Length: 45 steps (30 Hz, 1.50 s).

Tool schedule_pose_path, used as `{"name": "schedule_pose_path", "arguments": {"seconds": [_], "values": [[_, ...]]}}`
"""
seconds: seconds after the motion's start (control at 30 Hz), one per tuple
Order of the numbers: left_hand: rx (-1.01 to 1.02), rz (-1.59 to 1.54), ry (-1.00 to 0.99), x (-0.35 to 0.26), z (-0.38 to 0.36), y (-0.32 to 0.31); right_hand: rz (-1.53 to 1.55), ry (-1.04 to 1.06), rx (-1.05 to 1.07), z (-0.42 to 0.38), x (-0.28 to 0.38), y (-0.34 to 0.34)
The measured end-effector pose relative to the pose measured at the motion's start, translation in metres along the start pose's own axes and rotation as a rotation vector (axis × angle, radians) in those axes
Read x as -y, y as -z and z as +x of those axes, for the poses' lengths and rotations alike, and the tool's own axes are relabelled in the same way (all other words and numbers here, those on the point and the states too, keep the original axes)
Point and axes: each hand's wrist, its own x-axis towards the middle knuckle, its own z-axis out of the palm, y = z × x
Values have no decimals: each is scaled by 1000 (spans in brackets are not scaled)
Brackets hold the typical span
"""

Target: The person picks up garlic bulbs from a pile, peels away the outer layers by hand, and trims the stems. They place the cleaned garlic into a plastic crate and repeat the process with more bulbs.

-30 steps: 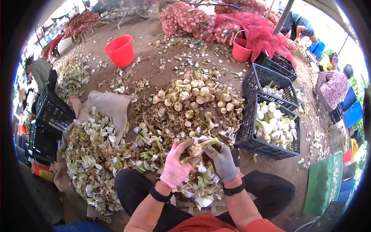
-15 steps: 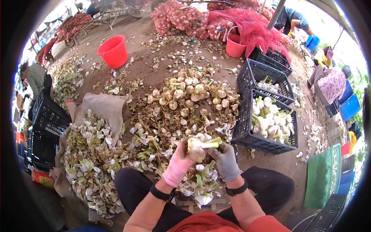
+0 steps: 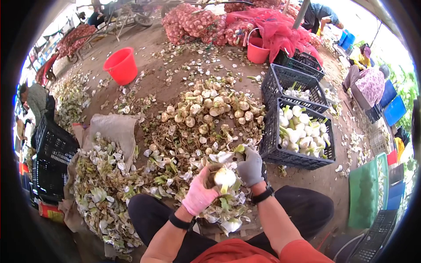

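My left hand (image 3: 201, 193), in a pink glove with dirty fingers, grips a garlic bulb (image 3: 225, 177). White skin shows on the bulb, and its short green stem points down toward me. Just to the right and a little farther out, my right hand (image 3: 251, 168) in a grey glove is closed, apart from the bulb. A pale strip of garlic peel with a greenish end (image 3: 240, 149) is at its fingertips. Below the hands, loose peel and leaves (image 3: 230, 223) lie between my knees.
Ahead lies a heap of untrimmed garlic bulbs (image 3: 217, 103). Black crates (image 3: 298, 162) of white garlic stand to the right. Peel waste (image 3: 105, 197) covers the left. Farther off are a red bucket (image 3: 121, 66), net sacks (image 3: 193, 24) and several people, one in a pink patterned top (image 3: 370, 86).
Both hands were together on the bulb; the right has pulled away outward with a strip of peel. In my left hand the bulb has turned, showing whiter skin. The view has shifted slightly.
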Motion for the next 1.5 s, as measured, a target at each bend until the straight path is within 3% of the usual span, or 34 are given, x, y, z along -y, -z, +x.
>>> {"name": "schedule_pose_path", "arguments": {"seconds": [0.03,0.07,0.13,0.17,0.2,0.27,0.33,0.4,0.47,0.53,0.6,0.87,0.93,1.0,1.07,1.13,1.2,1.23,1.33,1.37,1.4,1.43,1.5], "values": [[16,59,-32,-2,-3,0,-75,37,23,0,-28,-10],[13,64,-39,-4,1,4,-77,69,197,0,-31,-4],[31,78,-62,0,1,8,10,329,290,-17,-22,13],[48,44,-16,-6,0,7,214,196,437,-19,-19,22],[47,41,-18,-9,1,7,211,199,438,-18,-9,34],[65,137,49,-11,0,5,607,-101,577,-19,17,61],[80,145,53,-9,2,4,563,-80,545,-22,39,74],[91,158,47,-8,4,6,436,93,500,-22,41,72],[109,-100,107,-6,2,10,435,118,439,-23,46,70],[122,-56,87,-3,1,11,377,144,409,-26,43,69],[31,-334,111,4,2,7,304,166,354,-32,54,66],[3,-412,265,2,7,9,160,223,307,-18,44,55],[128,-387,369,-1,7,16,58,226,278,-11,24,35],[79,-378,383,3,4,12,-38,162,317,-6,-10,11],[193,-376,228,3,4,14,-215,50,569,-13,-50,-1],[56,-268,159,2,3,15,-124,103,566,-25,-48,5],[40,-144,142,1,4,17,310,177,386,-30,-33,19],[17,-87,157,-3,6,14,727,-174,473,-35,-29,22],[-80,188,110,3,9,6,917,-240,625,-31,15,45],[-134,403,72,17,13,6,917,-235,695,-36,15,39],[-164,889,-175,18,14,2,914,-234,763,-44,12,28],[-131,881,-150,21,14,1,794,-92,653,-51,9,19],[-118,856,-183,25,12,0,1178,-509,657,-52,-3,25]]}}
